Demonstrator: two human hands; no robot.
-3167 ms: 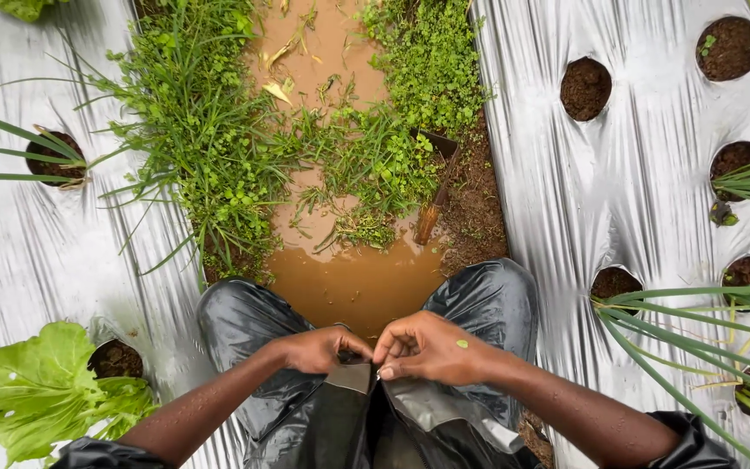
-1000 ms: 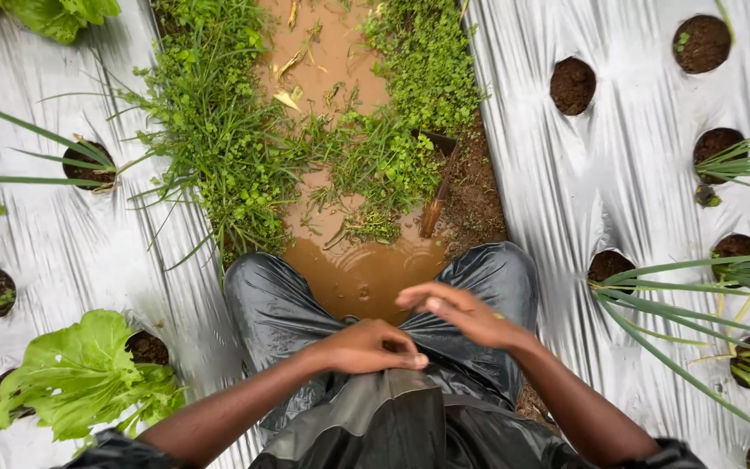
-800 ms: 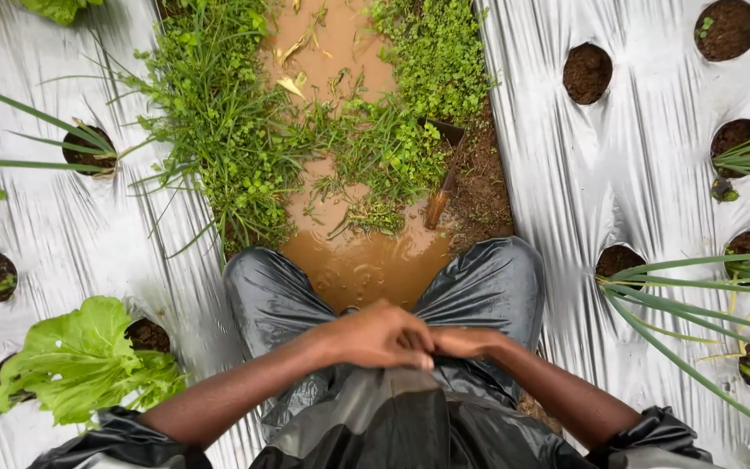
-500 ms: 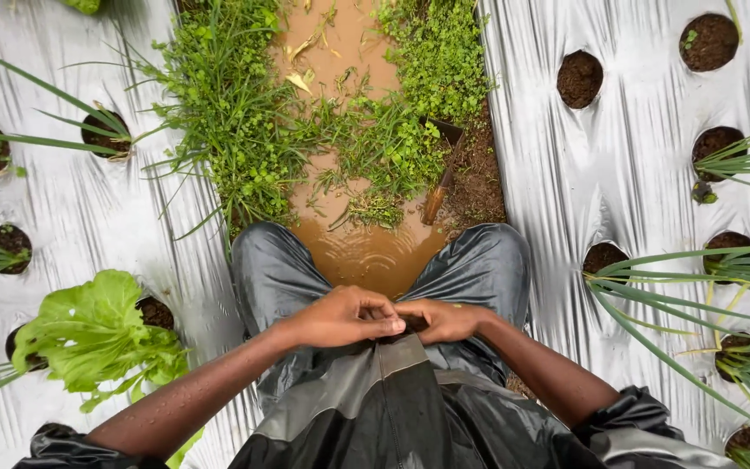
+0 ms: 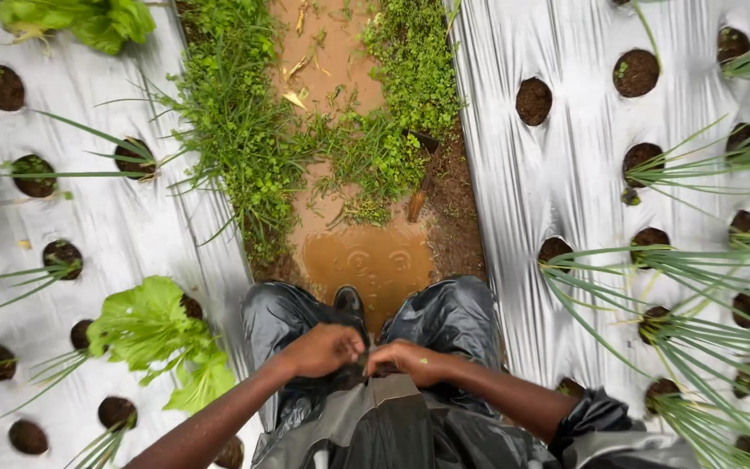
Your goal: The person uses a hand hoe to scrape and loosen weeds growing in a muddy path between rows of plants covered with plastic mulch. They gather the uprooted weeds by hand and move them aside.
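Between two beds under silver plastic mulch (image 5: pixel 566 165), I look down on a flooded furrow, its muddy water (image 5: pixel 366 260) running between strips of weeds (image 5: pixel 236 130). Planting holes dot both sheets; onion-like plants (image 5: pixel 696 287) fill those on the right, and a leafy lettuce (image 5: pixel 154 326) sits on the left. A wooden-handled hand tool (image 5: pixel 418 191) is stuck in the soil beside the puddle, well apart from both hands.

Lower down: dark waterproof trousers (image 5: pixel 453 317) over spread knees, one boot toe (image 5: pixel 348 300) showing at the water's edge. Left hand (image 5: pixel 327 349) and right hand (image 5: pixel 405 360) meet at the hem of the dark rain jacket (image 5: pixel 384 417), at the waist. Both are curled tight, fingertips pinching the fabric edge where the front panels join (whether a zip or a fastener sits under them I cannot tell).

My judgement: the fastening work is in hand, not finished, since both hands are closed on the hem. The tool stands untouched.
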